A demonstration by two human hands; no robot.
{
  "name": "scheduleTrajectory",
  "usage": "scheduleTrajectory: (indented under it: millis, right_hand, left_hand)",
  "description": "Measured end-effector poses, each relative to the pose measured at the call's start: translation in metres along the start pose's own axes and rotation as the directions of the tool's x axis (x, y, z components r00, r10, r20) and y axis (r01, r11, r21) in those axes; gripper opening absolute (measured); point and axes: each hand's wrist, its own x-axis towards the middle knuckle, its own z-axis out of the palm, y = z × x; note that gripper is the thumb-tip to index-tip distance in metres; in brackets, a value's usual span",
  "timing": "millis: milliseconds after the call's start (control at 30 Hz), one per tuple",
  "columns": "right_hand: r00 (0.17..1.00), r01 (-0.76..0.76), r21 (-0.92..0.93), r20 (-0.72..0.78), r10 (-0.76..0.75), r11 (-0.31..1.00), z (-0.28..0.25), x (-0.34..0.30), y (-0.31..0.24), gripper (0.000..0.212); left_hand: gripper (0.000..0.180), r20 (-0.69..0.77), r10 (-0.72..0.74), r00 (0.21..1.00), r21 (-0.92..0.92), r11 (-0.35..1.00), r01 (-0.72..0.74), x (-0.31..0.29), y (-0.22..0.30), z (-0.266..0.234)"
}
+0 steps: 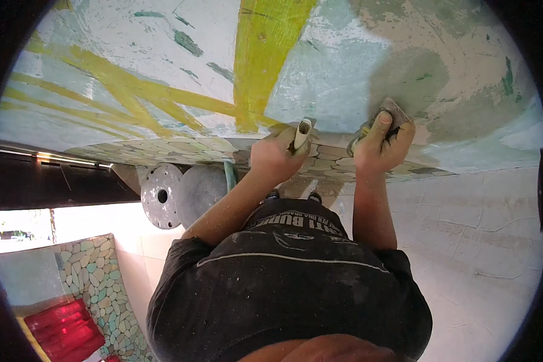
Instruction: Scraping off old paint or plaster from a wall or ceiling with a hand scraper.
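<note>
My left hand [273, 159] is closed around a pale tool handle [303, 128] with a hollow end; what the handle leads to is hidden by the fingers. Close to the painted wall [338, 66], my right hand [379, 155] grips a flat grey scraper [397, 113], thumb on top and fingers curled round it. Pale plaster-like smears coat the fingers of both hands. Around the scraper the wall carries a grey-green damp-looking patch [416, 78] and lighter worn areas. Whether the scraper touches the wall I cannot tell.
A yellow painted band [265, 54] and thinner yellow stripes cross the wall. Below runs a strip of flat stones [193, 149]. Left of my body stand a grey disc with holes [161, 196] and a rounded grey object [205, 193]. A red panel [63, 329] lies farther left.
</note>
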Motion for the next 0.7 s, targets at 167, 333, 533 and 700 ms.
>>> scheduleTrajectory:
  millis: [167,333,533,700]
  right_hand:
    - [0.902,-0.421,0.251,0.214,0.374,0.872,-0.001,-0.021,-0.034,0.015]
    - [0.843,-0.484,0.275,0.403,0.357,0.831,0.010,-0.042,-0.051,0.012]
    - [0.764,-0.527,0.156,0.518,0.385,0.836,0.032,-0.067,-0.042,0.014]
    - [0.776,-0.557,0.151,0.445,0.447,0.817,0.034,-0.059,-0.054,0.018]
  left_hand:
    - [0.025,-0.042,-0.083,0.996,-0.427,0.902,0.058,-0.014,-0.011,0.014]
    - [0.026,0.102,-0.311,0.945,-0.726,0.626,0.284,-0.028,-0.014,0.025]
    - [0.026,-0.040,-0.292,0.956,-0.802,0.580,0.144,-0.022,-0.006,0.024]
    - [0.036,-0.047,-0.240,0.970,-0.848,0.522,0.089,-0.024,-0.010,0.032]
